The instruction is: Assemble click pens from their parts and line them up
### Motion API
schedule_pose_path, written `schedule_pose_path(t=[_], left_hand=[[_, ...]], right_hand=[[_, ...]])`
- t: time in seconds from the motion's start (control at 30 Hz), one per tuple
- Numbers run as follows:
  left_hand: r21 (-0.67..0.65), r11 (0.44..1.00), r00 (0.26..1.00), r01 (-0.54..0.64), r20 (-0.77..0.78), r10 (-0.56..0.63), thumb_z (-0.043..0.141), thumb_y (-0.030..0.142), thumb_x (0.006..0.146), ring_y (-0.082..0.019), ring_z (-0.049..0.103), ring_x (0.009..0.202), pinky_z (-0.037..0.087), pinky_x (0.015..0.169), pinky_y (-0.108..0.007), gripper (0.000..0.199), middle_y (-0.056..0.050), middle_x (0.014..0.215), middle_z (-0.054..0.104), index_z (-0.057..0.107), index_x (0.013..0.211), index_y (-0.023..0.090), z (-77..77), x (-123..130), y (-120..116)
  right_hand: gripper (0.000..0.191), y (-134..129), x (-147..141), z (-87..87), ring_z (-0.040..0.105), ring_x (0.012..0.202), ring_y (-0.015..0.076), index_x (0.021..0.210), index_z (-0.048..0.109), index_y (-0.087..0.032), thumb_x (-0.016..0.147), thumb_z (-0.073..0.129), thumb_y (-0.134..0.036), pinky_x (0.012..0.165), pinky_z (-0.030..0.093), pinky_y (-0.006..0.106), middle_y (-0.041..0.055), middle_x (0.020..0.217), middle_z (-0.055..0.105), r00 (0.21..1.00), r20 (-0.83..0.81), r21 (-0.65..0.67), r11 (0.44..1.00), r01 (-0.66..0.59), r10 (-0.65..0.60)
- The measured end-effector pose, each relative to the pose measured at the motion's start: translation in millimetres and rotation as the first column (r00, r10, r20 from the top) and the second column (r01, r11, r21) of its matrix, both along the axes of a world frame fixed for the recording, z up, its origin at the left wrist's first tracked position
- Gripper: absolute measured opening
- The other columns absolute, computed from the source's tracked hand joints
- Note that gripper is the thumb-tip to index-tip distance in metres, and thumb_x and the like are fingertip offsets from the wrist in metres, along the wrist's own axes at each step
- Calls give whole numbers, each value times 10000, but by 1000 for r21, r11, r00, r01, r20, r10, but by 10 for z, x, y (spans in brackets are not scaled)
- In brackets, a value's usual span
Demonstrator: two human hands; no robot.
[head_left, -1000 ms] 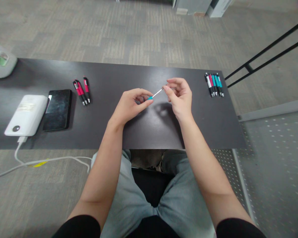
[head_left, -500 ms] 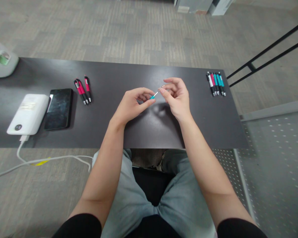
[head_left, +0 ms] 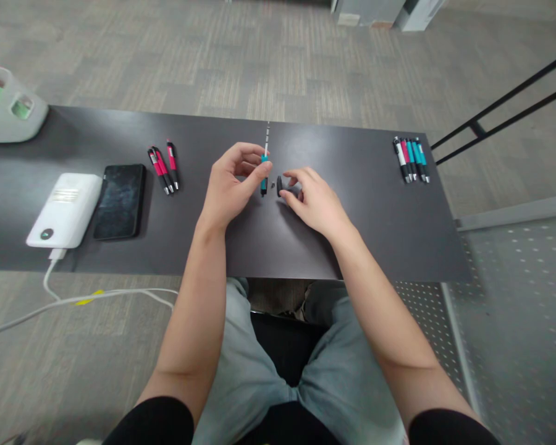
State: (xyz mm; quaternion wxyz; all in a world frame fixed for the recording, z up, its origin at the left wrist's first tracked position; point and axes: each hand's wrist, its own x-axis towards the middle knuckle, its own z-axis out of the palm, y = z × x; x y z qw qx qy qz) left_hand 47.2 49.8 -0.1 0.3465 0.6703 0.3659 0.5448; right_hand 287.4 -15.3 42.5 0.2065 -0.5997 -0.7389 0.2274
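Observation:
My left hand [head_left: 236, 182] pinches the teal barrel [head_left: 264, 176] of a disassembled pen between thumb and fingers. The barrel stands nearly upright in the view, and a thin whitish refill [head_left: 267, 139] sticks out of its far end. Just to the right, my right hand [head_left: 312, 201] has its thumb and forefinger at a short black pen grip [head_left: 279, 186], seemingly pinching it. A tiny dark piece [head_left: 273, 185] lies between the barrel and the grip; its kind is too small to make out.
Pink-and-black pens [head_left: 161, 168] lie left of my hands, beside a black phone [head_left: 120, 201] and a white power bank [head_left: 65, 210] with a cable. Several white, pink and teal pens [head_left: 412, 159] lie by the table's right edge. A pale container [head_left: 25, 114] stands far left.
My hands have moved apart. The teal barrel has turned from slanted to nearly upright, its refill now pointing away. My right hand has let go of the refill and come down to the black grip.

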Motion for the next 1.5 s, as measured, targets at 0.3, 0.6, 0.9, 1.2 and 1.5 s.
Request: schedule_pose_path(t=[0.3, 0.6, 0.9, 1.2, 1.5], left_hand=[[3, 998, 997, -56, -60, 56, 1039, 540, 1113, -167, 830, 900, 718, 843, -296, 392, -6, 1118, 863, 756, 1208, 286, -9, 33, -21], [-83, 993, 987, -78, -150, 65, 971, 318, 1024, -191, 798, 907, 705, 908, -347, 243, 12, 1024, 831, 773, 1162, 283, 115, 82, -96], [-96, 991, 981, -89, -179, 71, 974, 362, 1006, -208, 777, 900, 694, 901, -365, 251, 14, 978, 801, 773, 1141, 294, 135, 105, -102], [-103, 992, 984, -73, -169, 54, 987, 498, 994, -220, 755, 880, 684, 880, -372, 323, -1, 970, 805, 758, 1100, 297, 143, 103, -108], [-107, 992, 983, -62, -181, 42, 966, 478, 972, -226, 728, 866, 662, 866, -384, 290, -4, 950, 792, 760, 1077, 304, 125, 102, -113]], right_hand=[[440, -10, -239, 56, 837, 1391, 426, 1623, 797, -204, 1230, 729, -391, 1080, 720, 501, 225, 1666, 780, 974, 212, -30, 996, 85, -76], [200, 44, -151, -76, 827, 1105, 400, 1119, 833, -244, 1203, 750, -407, 997, 719, 539, 204, 1361, 855, 975, 139, 44, 985, 166, -171], [198, -1, -202, -8, 856, 1073, 384, 1080, 823, -239, 1192, 770, -394, 973, 721, 537, 220, 1428, 841, 978, 135, 14, 987, 161, -162], [433, 217, 220, -249, 732, 652, 197, 1024, 707, -297, 1144, 928, -649, 749, 735, 397, 49, 1018, 886, 855, -458, -192, 967, 170, -241], [641, 248, 314, -287, 491, 518, 88, 994, 576, -314, 1019, 1074, -717, 501, 629, 264, 28, 1044, 934, 626, -720, -307, 946, 100, -300]])
